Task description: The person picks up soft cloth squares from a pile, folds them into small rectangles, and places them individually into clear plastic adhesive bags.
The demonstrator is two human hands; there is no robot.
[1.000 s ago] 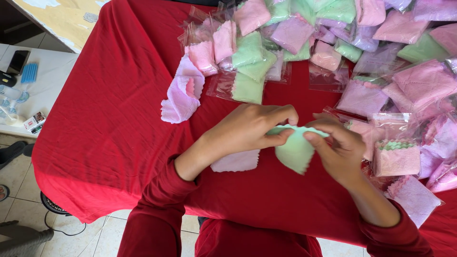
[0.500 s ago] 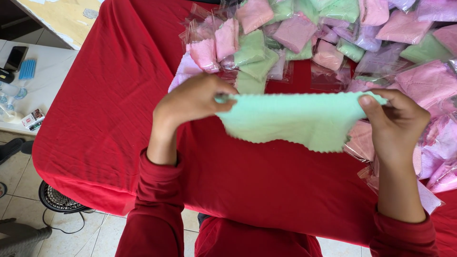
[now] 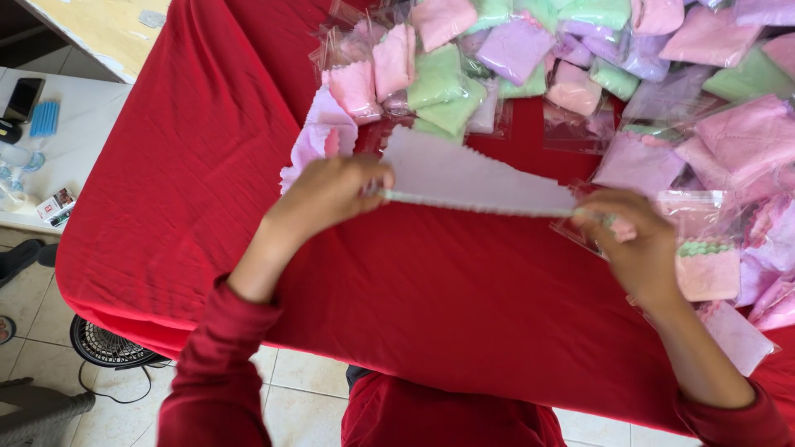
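Note:
My left hand (image 3: 327, 194) and my right hand (image 3: 633, 240) hold the two ends of a small cloth (image 3: 468, 178), stretched flat between them above the red tablecloth (image 3: 431, 298). The cloth lies nearly edge-on to me, pale on top with a light green edge along the near side. Each hand pinches a corner between thumb and fingers. Beside my left hand lies a small stack of loose pink cloths (image 3: 319, 141). Under my right hand sit clear bags with pink cloths (image 3: 704, 265).
A heap of clear bags holding pink, green and lilac cloths (image 3: 563, 58) covers the far and right part of the table. A white side table with a phone (image 3: 23, 98) and small items stands at left. A fan (image 3: 108, 343) sits on the tiled floor.
The cloth was bunched between my hands, then pulled open and held up facing me; now it is tipped flat and lowered toward the table, stretched between both hands.

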